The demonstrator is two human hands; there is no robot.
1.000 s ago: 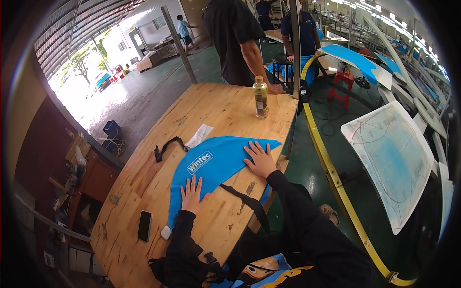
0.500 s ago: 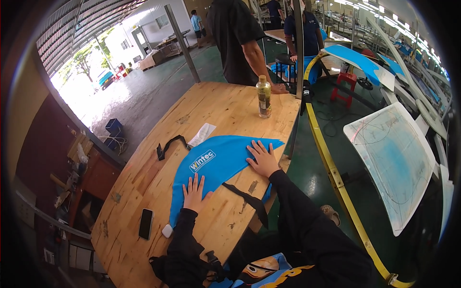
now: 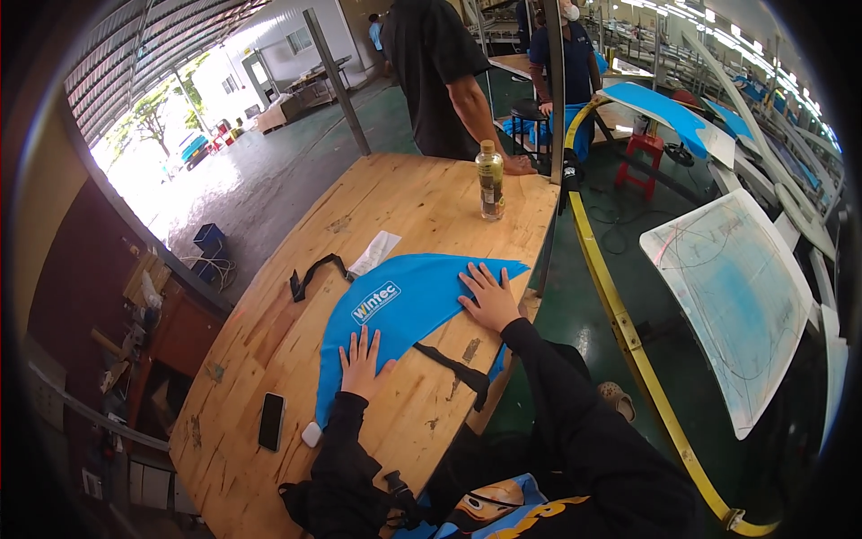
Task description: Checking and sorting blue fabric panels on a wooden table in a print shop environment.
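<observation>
A blue crescent-shaped fabric piece point(image 3: 422, 292) with a white printed logo lies flat on the wooden table point(image 3: 269, 332). My left hand point(image 3: 361, 366) rests on its lower left part, fingers spread and pointing away from me. Near its right tip my right hand point(image 3: 490, 296) presses down flat, also with fingers apart. One black strap point(image 3: 314, 271) curls out beyond the far edge beside a white paper slip point(image 3: 375, 251). Another black strap point(image 3: 453, 364) runs from the near edge between my hands toward the table's edge.
A smartphone point(image 3: 272, 420) and a small white case point(image 3: 312, 435) lie left of my left forearm. Toward the back right stands a bottle point(image 3: 490, 184), near a person point(image 3: 440, 81) leaning on the table. A yellow curved rail point(image 3: 620, 314) and a white panel point(image 3: 736, 305) are on the right.
Both hands stay flat on the blue fabric, which lies as before. The view has shifted very slightly. A person in the far background has moved partly out of sight.
</observation>
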